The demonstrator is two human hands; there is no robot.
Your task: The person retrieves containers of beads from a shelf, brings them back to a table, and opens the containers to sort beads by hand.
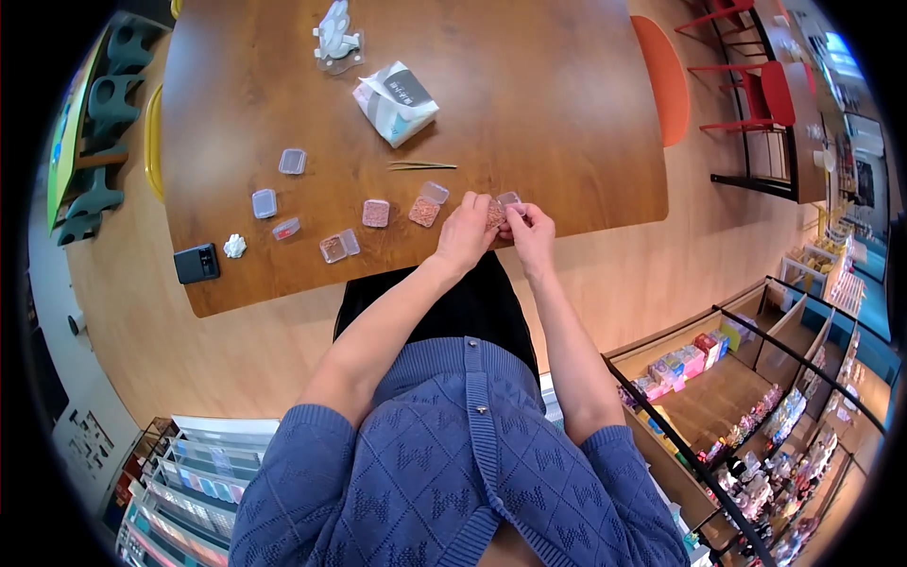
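Near the table's front edge, a small clear plastic box (498,214) with pinkish-orange bits in it sits between my hands. My left hand (465,232) is closed on the box's left side. From the other side, the fingers of my right hand (533,236) pinch at its right edge; they partly hide it. Just left of my hands lies an open box of orange bits (423,212) with its clear lid (435,192) raised behind it. Further left are a box of pink bits (376,214) and an open, partly filled box (333,249). Tweezers (422,166) lie beyond my hands.
Two small translucent boxes (264,203) (293,162), a box with red bits (285,229), a crumpled white piece (234,246) and a black device (196,264) are at left. A tissue pack (399,106) and a white object (337,38) lie farther back. An orange chair (661,80) borders the right side.
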